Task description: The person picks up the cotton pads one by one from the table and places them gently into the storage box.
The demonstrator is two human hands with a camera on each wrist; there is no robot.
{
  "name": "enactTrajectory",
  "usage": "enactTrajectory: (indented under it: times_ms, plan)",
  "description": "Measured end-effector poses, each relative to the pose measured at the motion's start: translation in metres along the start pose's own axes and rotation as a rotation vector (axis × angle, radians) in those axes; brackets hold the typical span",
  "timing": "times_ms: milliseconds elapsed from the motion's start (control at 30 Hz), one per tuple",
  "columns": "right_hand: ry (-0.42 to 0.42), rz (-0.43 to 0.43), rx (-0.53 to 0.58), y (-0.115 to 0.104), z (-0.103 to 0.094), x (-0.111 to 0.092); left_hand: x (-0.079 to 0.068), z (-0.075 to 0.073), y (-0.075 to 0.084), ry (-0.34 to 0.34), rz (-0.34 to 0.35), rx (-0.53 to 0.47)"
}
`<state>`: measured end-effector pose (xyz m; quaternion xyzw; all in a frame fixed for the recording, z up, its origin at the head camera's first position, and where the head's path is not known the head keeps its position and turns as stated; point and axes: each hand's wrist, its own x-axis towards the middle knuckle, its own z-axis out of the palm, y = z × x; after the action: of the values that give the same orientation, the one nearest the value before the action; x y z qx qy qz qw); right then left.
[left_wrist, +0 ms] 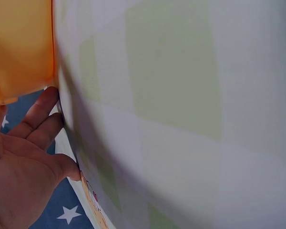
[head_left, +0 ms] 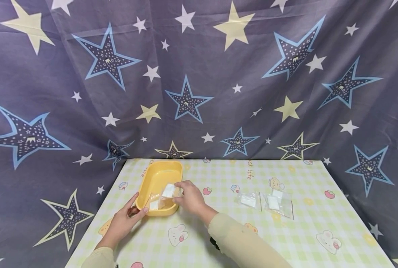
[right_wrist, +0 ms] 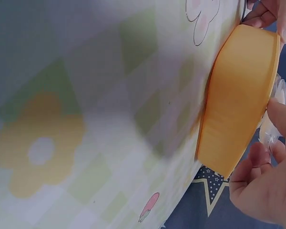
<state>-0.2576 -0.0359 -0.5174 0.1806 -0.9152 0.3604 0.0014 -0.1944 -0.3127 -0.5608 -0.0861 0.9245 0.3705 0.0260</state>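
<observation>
holding clear bag (head_left: 177, 192), squarish white piece (head_left: 168, 191) inside

Both hands forward and near each other, logged from my remote seat.
I saw the left hand (head_left: 122, 220) with thumb and fingers spread apart; the right hand (head_left: 191, 198) was set in a pinch. The right forearm (head_left: 244, 240), in its pale sleeve, slanted up and leftward from the lower edge.
</observation>
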Motion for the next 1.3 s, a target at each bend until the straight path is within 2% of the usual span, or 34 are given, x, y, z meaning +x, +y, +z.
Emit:
enactTrajectory:
  times_ms: [200,600,900,1300]
  plan:
    - [0.007,-0.026,-0.033,-0.006,0.004,0.003,0.001,0.000,-0.001,-0.003,-0.003,0.010]
    - [-0.002,-0.025,-0.008,-0.015,0.008,0.005,0.000,0.001,-0.002,0.002,-0.006,0.004]
    - [-0.033,-0.068,-0.146,-0.018,0.012,0.004,0.000,0.001,-0.001,0.004,0.005,0.002]
    - [-0.087,-0.006,0.002,-0.015,0.008,0.005,0.000,0.001,-0.001,0.000,-0.005,-0.010]
